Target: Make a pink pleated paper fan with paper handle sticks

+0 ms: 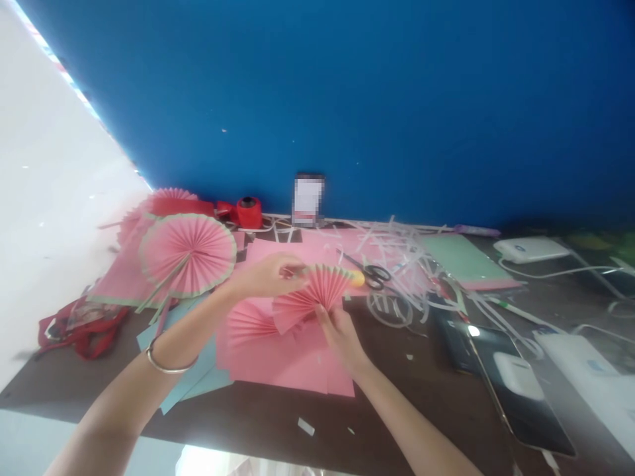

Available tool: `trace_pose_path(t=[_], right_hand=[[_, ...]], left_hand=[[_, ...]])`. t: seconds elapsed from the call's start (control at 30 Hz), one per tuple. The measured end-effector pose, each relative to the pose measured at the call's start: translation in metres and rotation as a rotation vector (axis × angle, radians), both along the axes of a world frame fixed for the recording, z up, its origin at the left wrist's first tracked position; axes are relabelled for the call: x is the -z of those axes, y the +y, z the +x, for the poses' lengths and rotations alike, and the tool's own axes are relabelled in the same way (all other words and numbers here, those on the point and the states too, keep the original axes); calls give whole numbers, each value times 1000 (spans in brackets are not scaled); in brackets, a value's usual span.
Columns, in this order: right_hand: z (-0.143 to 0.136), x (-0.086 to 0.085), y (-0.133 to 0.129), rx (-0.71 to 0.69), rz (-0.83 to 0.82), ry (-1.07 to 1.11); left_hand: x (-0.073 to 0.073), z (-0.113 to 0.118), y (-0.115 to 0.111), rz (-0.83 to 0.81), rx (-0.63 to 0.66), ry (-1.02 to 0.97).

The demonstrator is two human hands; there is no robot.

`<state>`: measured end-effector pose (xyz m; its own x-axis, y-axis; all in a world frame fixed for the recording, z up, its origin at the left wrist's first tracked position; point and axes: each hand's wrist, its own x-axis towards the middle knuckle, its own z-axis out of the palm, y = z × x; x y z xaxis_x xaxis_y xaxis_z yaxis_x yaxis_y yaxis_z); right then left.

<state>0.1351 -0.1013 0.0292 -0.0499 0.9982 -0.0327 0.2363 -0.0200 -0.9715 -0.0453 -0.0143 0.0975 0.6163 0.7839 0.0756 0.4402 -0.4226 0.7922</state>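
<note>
Above pink sheets, a pleated pink paper fan (325, 289) with a green rim is spread partway. My right hand (342, 337) pinches it at the gathered base, thumb on the near side. At its upper left edge, my left hand (275, 274) has its curled fingers closed on the pleats; the fingertips are slightly blurred. A second pleated pink fan (251, 324) lies just below, on the pink paper sheets (297, 370). Farther left, a fully opened round pink fan (188, 254) with a green border and stick handles rests on the pile.
Black scissors (377, 276) lie behind the fan, beside tangled white paper strips (397, 248). Blue sheets (203, 377) stick out under my left forearm. A red ribbon roll (249, 213) stands at the back. Phones (533, 403), a white earbud case (518, 375) and cables occupy the right side.
</note>
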Motion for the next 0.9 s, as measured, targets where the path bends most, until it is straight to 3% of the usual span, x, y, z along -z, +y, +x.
trace_pose_path(t=[0.13, 0.33, 0.47, 0.73, 0.9], right_hand=[[0, 1, 0, -93, -58, 24], [0, 1, 0, -23, -64, -24], [-1, -1, 0, -111, -36, 30], [-1, 7, 2, -136, -96, 23], [-5, 4, 1, -161, -104, 92]], left_hand=[[-6, 17, 0, -28, -113, -94], [-6, 28, -3, 31, -92, -2], [-5, 29, -7, 45, -153, 14], [-2, 28, -3, 56, -98, -7], [-12, 32, -1, 63, -25, -18]])
